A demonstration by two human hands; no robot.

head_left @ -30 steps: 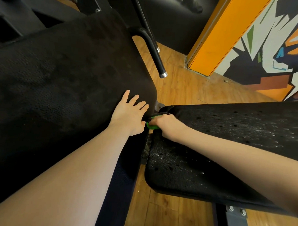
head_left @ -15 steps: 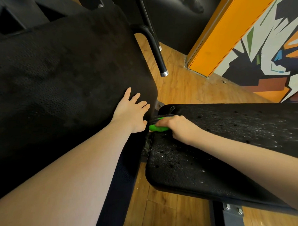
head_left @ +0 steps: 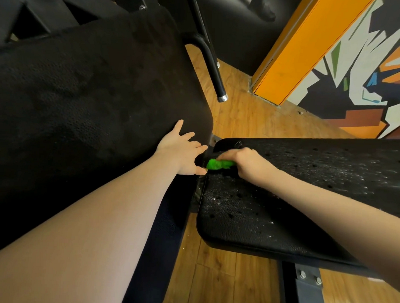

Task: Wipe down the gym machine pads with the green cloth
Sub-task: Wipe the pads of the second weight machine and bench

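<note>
While my flat, spread left hand [head_left: 183, 150] rests on the big back pad [head_left: 83, 102], I am wiping the seat pad [head_left: 283, 199]. My right hand [head_left: 250, 165] squeezes the green cloth [head_left: 219, 164] at its near corner. Next I should rub across the speckled part.

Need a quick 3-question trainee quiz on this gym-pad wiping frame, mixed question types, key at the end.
1. True or false: the left hand grips the green cloth.
2. Multiple choice: the right hand holds the cloth on
A. the large back pad
B. the perforated seat pad
C. the wooden floor
3. Fill in: the left hand rests with straight fingers on the ____ pad.

Key:
1. False; its spread fingers lie flat on the back pad.
2. B, at the seat pad's end nearest the back pad.
3. back
</note>
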